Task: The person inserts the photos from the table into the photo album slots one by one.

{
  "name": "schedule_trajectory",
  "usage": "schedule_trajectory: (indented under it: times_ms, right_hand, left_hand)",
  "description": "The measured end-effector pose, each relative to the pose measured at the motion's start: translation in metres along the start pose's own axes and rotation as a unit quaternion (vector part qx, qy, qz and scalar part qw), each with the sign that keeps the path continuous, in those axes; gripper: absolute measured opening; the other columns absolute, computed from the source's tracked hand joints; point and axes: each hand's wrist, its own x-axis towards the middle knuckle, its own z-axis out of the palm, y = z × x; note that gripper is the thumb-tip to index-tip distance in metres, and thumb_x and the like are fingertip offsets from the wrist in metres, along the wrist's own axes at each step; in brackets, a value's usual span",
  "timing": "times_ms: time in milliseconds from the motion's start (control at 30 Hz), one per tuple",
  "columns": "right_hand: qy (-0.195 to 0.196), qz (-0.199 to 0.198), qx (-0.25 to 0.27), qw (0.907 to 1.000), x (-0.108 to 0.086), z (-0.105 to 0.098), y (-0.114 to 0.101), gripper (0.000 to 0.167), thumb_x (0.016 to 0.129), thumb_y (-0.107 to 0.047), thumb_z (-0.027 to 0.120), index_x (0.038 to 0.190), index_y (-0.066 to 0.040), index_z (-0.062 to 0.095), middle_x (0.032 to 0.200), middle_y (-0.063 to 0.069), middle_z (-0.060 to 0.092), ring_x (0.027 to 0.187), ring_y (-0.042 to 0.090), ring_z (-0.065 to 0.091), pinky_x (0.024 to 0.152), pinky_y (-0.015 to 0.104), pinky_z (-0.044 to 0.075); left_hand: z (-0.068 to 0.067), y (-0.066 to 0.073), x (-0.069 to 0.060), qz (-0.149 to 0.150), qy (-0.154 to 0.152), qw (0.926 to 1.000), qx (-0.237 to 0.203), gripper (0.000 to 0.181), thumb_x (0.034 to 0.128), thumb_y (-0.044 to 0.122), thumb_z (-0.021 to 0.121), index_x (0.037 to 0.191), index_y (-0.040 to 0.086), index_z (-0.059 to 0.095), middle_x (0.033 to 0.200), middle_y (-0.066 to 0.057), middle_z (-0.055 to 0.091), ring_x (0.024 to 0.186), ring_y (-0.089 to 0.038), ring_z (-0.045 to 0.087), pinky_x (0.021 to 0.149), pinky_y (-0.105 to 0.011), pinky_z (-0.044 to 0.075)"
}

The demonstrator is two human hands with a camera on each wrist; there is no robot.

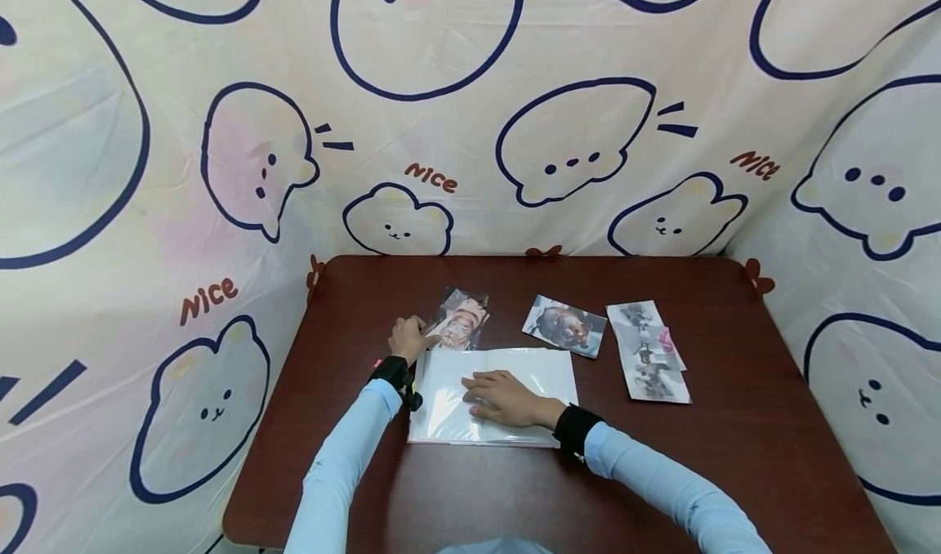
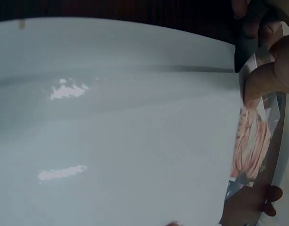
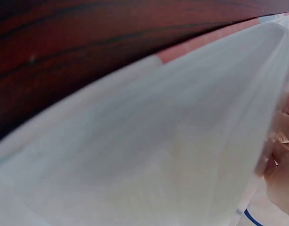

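Left hand [image 1: 408,338] pinches packet [image 1: 465,323] by its near-left corner, long axis slanting away rightward. Right hand [image 1: 506,399] lies flat on album [image 1: 444,413], gripping nothing.

The head view is bright and fairly even, with glare on the glossy white page [image 1: 447,395] and pale sheen across the near worktop [image 1: 470,497]. The left wrist view is dim, white reflections patching the page; the right wrist view looks soft and blurred.
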Motion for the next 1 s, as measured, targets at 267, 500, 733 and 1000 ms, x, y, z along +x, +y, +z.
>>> schedule_trajectory:
  times_ms: [267, 500, 733, 1000]
  right_hand:
    - [-0.005, 0.002, -0.003, 1.0, 0.002, -0.002, -0.002, 0.038, 0.108, -0.032, 0.054, 0.138, -0.013, 0.065, 0.157, 0.009, 0.052, 0.149, 0.032, 0.043, 0.119, 0.055, 0.035]
    - [0.051, -0.023, 0.022, 0.9982, 0.001, -0.01, 0.0, 0.033, 0.108, -0.026, 0.055, 0.133, -0.008, 0.067, 0.154, 0.018, 0.053, 0.144, 0.038, 0.047, 0.117, 0.057, 0.038]
    - [0.247, -0.049, -0.058, 0.966, 0.006, -0.046, 0.014, 0.034, 0.096, -0.017, 0.074, 0.128, -0.006, 0.068, 0.146, 0.021, 0.058, 0.135, 0.04, 0.053, 0.112, 0.058, 0.044]
    - [0.352, 0.001, -0.181, 0.9185, 0.015, -0.085, 0.035, 0.058, 0.087, -0.022, 0.084, 0.137, -0.004, 0.062, 0.134, 0.016, 0.064, 0.113, 0.032, 0.057, 0.093, 0.046, 0.05]
  left_hand:
    - [-0.011, 0.003, 0.006, 0.032, 0.011, 0.9971, -0.068, 0.019, 0.0948, 0.013, 0.075, 0.103, -0.001, 0.066, 0.093, -0.016, 0.066, 0.082, -0.029, 0.06, 0.077, -0.043, 0.048]
    - [-0.025, 0.019, 0.013, 0.067, 0.013, 0.9938, -0.087, 0.017, 0.0981, 0.013, 0.072, 0.107, 0.0, 0.065, 0.098, -0.018, 0.067, 0.085, -0.028, 0.06, 0.076, -0.038, 0.047]
    - [-0.05, 0.044, 0.003, 0.192, 0.077, 0.9744, -0.088, 0.015, 0.0977, 0.014, 0.072, 0.108, 0.004, 0.07, 0.106, -0.016, 0.071, 0.091, -0.031, 0.069, 0.081, -0.045, 0.056]
    - [-0.051, 0.064, -0.019, 0.448, 0.156, 0.8745, 0.102, 0.011, 0.0905, 0.008, 0.079, 0.101, 0.007, 0.075, 0.094, -0.005, 0.07, 0.08, -0.019, 0.068, 0.074, -0.038, 0.048]
